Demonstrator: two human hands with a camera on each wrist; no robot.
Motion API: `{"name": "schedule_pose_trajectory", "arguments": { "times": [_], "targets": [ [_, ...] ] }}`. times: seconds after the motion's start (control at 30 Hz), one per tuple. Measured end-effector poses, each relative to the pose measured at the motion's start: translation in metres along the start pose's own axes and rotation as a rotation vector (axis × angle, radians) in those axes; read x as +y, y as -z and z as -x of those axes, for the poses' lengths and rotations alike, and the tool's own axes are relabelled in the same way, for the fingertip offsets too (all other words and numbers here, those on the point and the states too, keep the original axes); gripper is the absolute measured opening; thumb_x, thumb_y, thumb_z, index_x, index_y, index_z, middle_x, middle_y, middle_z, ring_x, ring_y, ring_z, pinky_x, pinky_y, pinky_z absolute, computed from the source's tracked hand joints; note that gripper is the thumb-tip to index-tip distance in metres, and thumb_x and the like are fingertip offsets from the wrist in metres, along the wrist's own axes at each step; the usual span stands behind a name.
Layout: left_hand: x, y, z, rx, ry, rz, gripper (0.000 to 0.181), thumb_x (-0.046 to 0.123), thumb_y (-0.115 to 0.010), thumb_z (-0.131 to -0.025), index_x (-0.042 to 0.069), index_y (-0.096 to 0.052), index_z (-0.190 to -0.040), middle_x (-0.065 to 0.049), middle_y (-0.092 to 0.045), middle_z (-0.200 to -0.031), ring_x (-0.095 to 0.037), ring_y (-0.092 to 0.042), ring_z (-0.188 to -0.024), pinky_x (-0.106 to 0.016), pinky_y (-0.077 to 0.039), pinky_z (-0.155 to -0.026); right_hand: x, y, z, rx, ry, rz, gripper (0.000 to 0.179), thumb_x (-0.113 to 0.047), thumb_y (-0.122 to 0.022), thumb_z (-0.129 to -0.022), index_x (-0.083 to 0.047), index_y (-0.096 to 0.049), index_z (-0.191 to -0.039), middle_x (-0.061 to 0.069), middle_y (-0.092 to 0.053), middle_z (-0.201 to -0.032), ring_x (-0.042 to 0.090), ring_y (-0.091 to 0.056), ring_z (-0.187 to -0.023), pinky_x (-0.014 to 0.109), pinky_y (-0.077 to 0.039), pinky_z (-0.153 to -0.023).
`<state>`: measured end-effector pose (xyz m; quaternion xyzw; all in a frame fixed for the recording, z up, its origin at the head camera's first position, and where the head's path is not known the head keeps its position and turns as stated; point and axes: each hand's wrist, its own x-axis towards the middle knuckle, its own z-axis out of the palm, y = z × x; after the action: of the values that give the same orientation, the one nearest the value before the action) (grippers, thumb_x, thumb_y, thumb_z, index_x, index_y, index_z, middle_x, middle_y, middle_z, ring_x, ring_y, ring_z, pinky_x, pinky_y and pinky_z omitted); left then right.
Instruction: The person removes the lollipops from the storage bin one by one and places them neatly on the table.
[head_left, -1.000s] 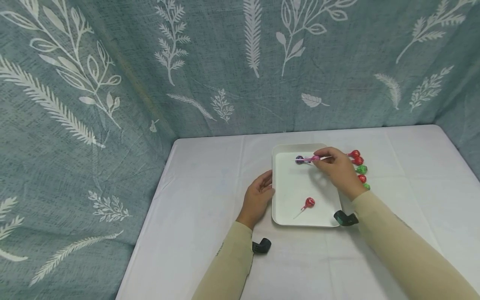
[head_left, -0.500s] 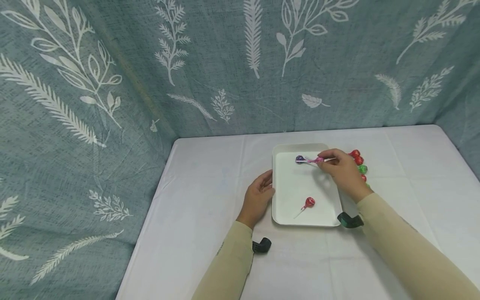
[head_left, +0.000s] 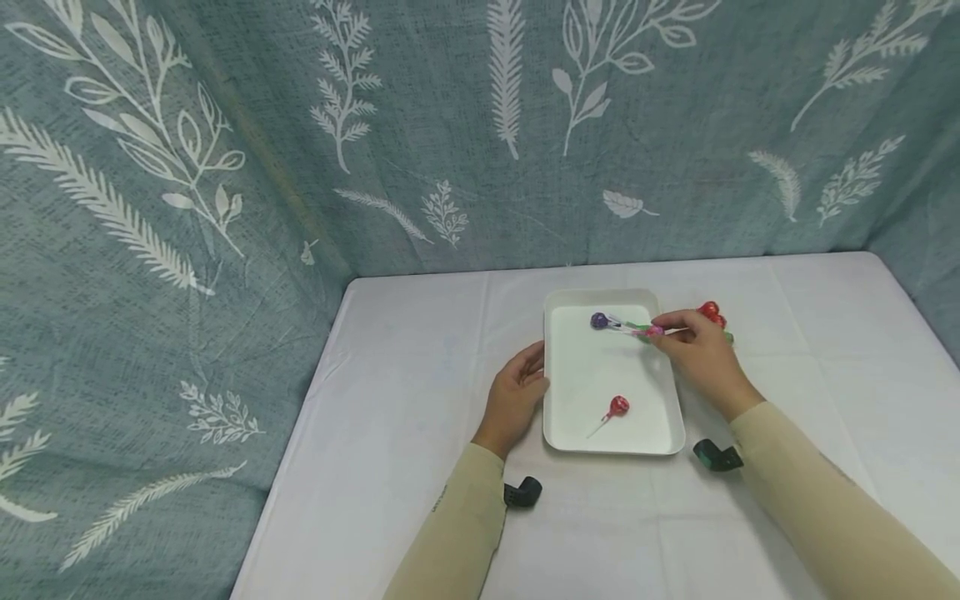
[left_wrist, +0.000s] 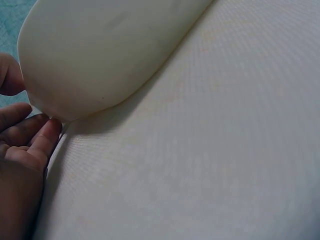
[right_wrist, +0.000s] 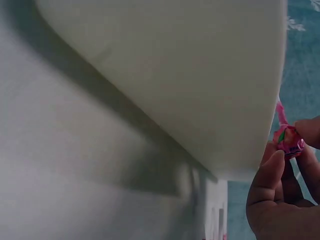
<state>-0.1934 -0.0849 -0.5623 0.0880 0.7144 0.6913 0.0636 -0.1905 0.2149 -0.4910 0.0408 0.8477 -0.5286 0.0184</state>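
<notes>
My right hand pinches a pink-wrapped lollipop by its head over the right side of the white tray. Its stick points left. A green wrapper shows just behind it, partly covered by the fingers. In the tray's upper part lies a purple lollipop. Lower down is a red lollipop, stick toward the lower left. My left hand holds the tray's left side; in the left wrist view the thumb is at the rim and the fingertips are at the lower edge.
Red lollipops lie on the white-covered table right of the tray, partly hidden behind my right hand with a bit of green beside them. A blue-green leaf-patterned curtain rises behind and at the sides.
My right hand has moved right and slightly nearer with the pink lollipop. A green wrapper now shows beside it, and more table lollipops are covered. The left hand and tray stay put.
</notes>
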Motion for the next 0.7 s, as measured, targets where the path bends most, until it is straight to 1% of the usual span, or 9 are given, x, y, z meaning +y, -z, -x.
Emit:
{"name": "schedule_pose_trajectory", "arguments": {
  "times": [0.13, 0.23, 0.37, 0.43, 0.6, 0.7],
  "targets": [
    [-0.001, -0.001, -0.001, 0.003, 0.005, -0.005, 0.056, 0.000, -0.062, -0.102, 0.004, -0.056, -0.157, -0.009, -0.063, -0.151, -0.022, -0.065, -0.133, -0.032, -0.053, -0.112, 0.007, 0.003, 0.003, 0.020, 0.037, -0.007, 0.039, -0.024, -0.070, -0.109, 0.002, -0.067, -0.137, 0.019, -0.066, -0.131, 0.023, -0.063, -0.102, 0.015, -0.055, -0.075],
    [-0.001, -0.001, -0.002, 0.009, 0.006, -0.009, 0.056, 0.001, -0.062, -0.101, 0.004, -0.056, -0.157, -0.009, -0.063, -0.151, -0.022, -0.065, -0.132, -0.032, -0.053, -0.112, 0.011, 0.006, 0.004, 0.030, 0.065, -0.004, 0.038, -0.024, -0.071, -0.108, 0.002, -0.068, -0.135, 0.019, -0.066, -0.131, 0.018, -0.064, -0.100, 0.014, -0.054, -0.076],
    [-0.001, -0.002, -0.002, 0.012, 0.005, -0.020, 0.056, 0.001, -0.062, -0.101, 0.005, -0.057, -0.157, -0.007, -0.063, -0.151, -0.021, -0.065, -0.133, -0.031, -0.053, -0.111, 0.016, 0.011, 0.008, 0.034, 0.052, 0.006, 0.037, -0.024, -0.071, -0.108, 0.001, -0.068, -0.135, 0.018, -0.066, -0.132, 0.012, -0.065, -0.099, 0.014, -0.054, -0.076],
    [-0.001, -0.002, -0.003, 0.013, 0.001, -0.020, 0.055, 0.001, -0.062, -0.102, 0.005, -0.057, -0.157, -0.007, -0.064, -0.151, -0.020, -0.065, -0.133, -0.031, -0.053, -0.111, 0.018, 0.012, 0.009, 0.033, 0.042, 0.009, 0.037, -0.023, -0.071, -0.108, 0.001, -0.068, -0.135, 0.019, -0.066, -0.132, 0.012, -0.065, -0.100, 0.014, -0.054, -0.076],
    [-0.002, -0.003, -0.004, 0.015, -0.004, -0.020, 0.055, 0.000, -0.062, -0.101, 0.004, -0.056, -0.157, -0.007, -0.064, -0.151, -0.018, -0.065, -0.132, -0.030, -0.054, -0.111, 0.024, 0.015, 0.010, 0.021, 0.040, 0.040, 0.036, -0.021, -0.070, -0.108, 0.002, -0.067, -0.136, 0.021, -0.065, -0.132, 0.023, -0.064, -0.102, 0.015, -0.055, -0.074],
    [-0.003, -0.003, -0.004, 0.013, -0.016, -0.024, 0.055, -0.001, -0.060, -0.101, 0.002, -0.056, -0.157, -0.008, -0.064, -0.151, -0.018, -0.064, -0.134, -0.030, -0.053, -0.111, 0.025, 0.017, 0.012, 0.016, 0.035, 0.056, 0.036, -0.021, -0.070, -0.109, 0.001, -0.066, -0.136, 0.020, -0.066, -0.130, 0.023, -0.064, -0.100, 0.016, -0.056, -0.072]
  ]
}}
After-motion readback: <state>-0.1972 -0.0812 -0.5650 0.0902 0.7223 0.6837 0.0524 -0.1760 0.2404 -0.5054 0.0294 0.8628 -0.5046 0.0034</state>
